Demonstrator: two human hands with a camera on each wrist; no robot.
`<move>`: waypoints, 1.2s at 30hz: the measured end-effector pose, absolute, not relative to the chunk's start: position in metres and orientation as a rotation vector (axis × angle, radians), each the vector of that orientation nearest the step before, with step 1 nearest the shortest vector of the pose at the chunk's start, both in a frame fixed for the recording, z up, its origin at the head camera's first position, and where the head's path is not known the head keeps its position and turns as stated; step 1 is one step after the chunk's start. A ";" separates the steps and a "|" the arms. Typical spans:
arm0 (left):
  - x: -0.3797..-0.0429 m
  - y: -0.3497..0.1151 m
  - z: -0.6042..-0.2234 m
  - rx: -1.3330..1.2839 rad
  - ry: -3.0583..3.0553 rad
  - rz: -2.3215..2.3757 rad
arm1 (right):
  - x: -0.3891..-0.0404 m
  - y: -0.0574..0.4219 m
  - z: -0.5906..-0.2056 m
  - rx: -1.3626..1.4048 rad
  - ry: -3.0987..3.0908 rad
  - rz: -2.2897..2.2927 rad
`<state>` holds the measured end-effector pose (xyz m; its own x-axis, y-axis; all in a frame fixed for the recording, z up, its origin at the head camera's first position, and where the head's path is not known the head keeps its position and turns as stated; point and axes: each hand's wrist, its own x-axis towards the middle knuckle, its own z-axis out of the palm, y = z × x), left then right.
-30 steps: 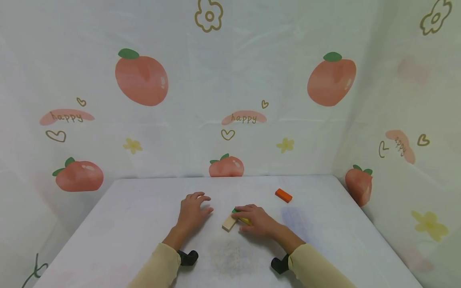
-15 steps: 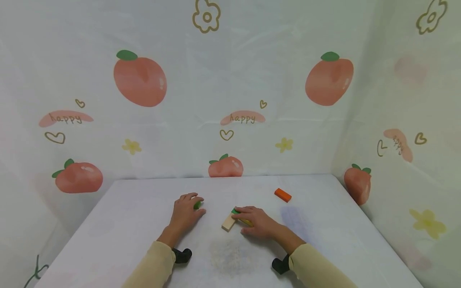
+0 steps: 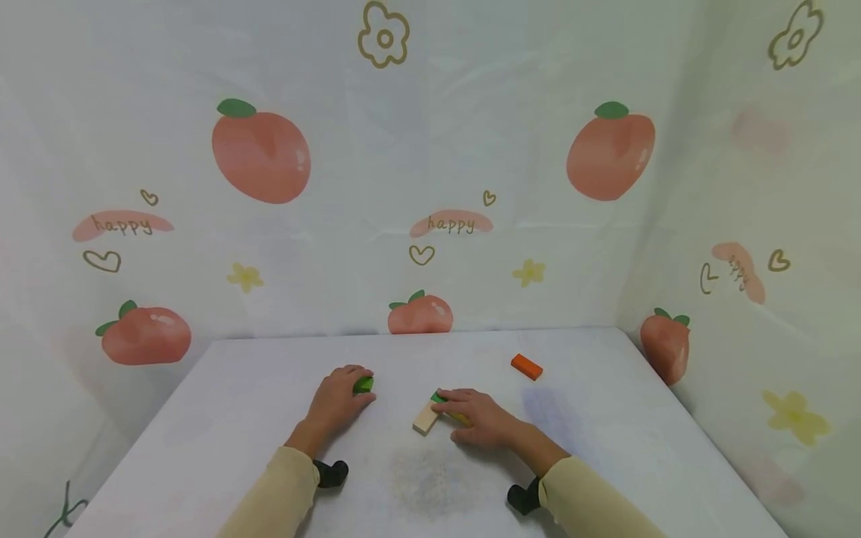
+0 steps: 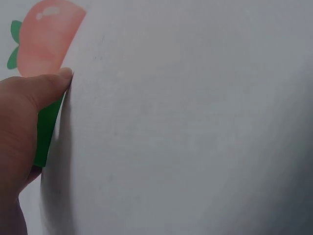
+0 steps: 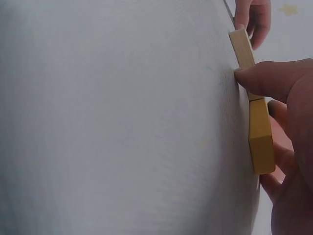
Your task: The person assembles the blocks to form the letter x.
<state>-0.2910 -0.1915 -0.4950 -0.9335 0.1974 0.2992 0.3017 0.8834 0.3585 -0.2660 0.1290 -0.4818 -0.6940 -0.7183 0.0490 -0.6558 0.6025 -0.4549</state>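
My left hand point(image 3: 335, 401) holds a green block point(image 3: 363, 385) low over the left-middle of the table; in the left wrist view the thumb lies across the near side of this block point(image 4: 47, 132). My right hand point(image 3: 486, 418) is on the table, its fingers and thumb around a yellow block point(image 5: 261, 137) that it mostly hides in the head view. One end of the yellow block meets a plain wooden block point(image 3: 426, 418). Another green block point(image 3: 438, 396) shows just past the right index fingertip, close to the wooden one.
An orange-red block point(image 3: 527, 366) lies alone towards the back right of the white table point(image 3: 255, 373). A white cloth with fruit prints point(image 3: 430, 269) hangs behind the table and along its right side. A black wrist mount point(image 3: 331, 474) sticks out of each sleeve.
My left hand has moved to the left, and a green block has come into sight in its fingers. The right hand and the blocks beside it have stayed nearly still.
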 end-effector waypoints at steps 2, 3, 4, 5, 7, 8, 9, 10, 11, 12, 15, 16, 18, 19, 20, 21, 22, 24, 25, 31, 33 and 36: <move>-0.292 -0.193 -0.494 -0.382 -2.816 -0.588 | -0.266 0.129 -0.482 -1.152 2.682 -0.677; -0.292 -0.193 -0.494 -0.384 -2.829 -0.586 | -0.266 0.129 -0.483 -1.153 2.684 -0.675; -0.293 -0.194 -0.493 -0.392 -2.835 -0.576 | -0.267 0.129 -0.483 -1.155 2.682 -0.679; -0.294 -0.195 -0.493 -0.402 -2.840 -0.564 | -0.267 0.129 -0.484 -1.161 2.684 -0.680; -0.295 -0.196 -0.492 -0.422 -2.853 -0.546 | -0.267 0.129 -0.485 -1.187 2.690 -0.683; -0.296 -0.196 -0.491 -0.433 -2.860 -0.534 | -0.267 0.130 -0.486 -1.201 2.692 -0.684; -0.296 -0.197 -0.490 -0.442 -2.866 -0.528 | -0.267 0.130 -0.486 -1.215 2.694 -0.686; -0.297 -0.198 -0.489 -0.452 -2.869 -0.517 | -0.267 0.130 -0.487 -1.225 2.696 -0.686; -0.298 -0.198 -0.489 -0.465 -2.872 -0.512 | -0.267 0.130 -0.487 -1.233 2.698 -0.683; -0.298 -0.199 -0.488 -0.475 -2.877 -0.503 | -0.267 0.131 -0.488 -1.235 2.700 -0.682; -0.301 -0.201 -0.487 -0.508 -2.885 -0.467 | -0.267 0.130 -0.488 -1.223 2.701 -0.675; -0.302 -0.201 -0.487 -0.518 -2.888 -0.456 | -0.267 0.130 -0.488 -1.212 2.702 -0.672; -0.304 -0.201 -0.487 -0.535 -2.893 -0.440 | -0.266 0.130 -0.488 -1.196 2.703 -0.671; -0.305 -0.202 -0.486 -0.544 -2.895 -0.432 | -0.266 0.130 -0.488 -1.194 2.703 -0.673; -0.305 -0.202 -0.486 -0.551 -2.897 -0.429 | -0.266 0.130 -0.488 -1.190 2.704 -0.672; -0.305 -0.202 -0.486 -0.555 -2.900 -0.432 | -0.266 0.130 -0.488 -1.185 2.704 -0.673; -0.305 -0.202 -0.485 -0.559 -2.903 -0.433 | -0.266 0.130 -0.488 -1.184 2.706 -0.672; -0.305 -0.201 -0.484 -0.563 -2.905 -0.427 | -0.266 0.130 -0.488 -1.185 2.708 -0.670; -0.305 -0.201 -0.483 -0.563 -2.909 -0.424 | -0.266 0.130 -0.488 -1.186 2.709 -0.671; -0.305 -0.198 -0.477 -0.549 -2.953 -0.405 | -0.266 0.131 -0.488 -1.202 2.705 -0.686; -0.306 -0.197 -0.476 -0.553 -2.963 -0.400 | -0.267 0.131 -0.488 -1.214 2.704 -0.689; -0.308 -0.197 -0.475 -0.561 -2.972 -0.388 | -0.267 0.131 -0.489 -1.238 2.711 -0.683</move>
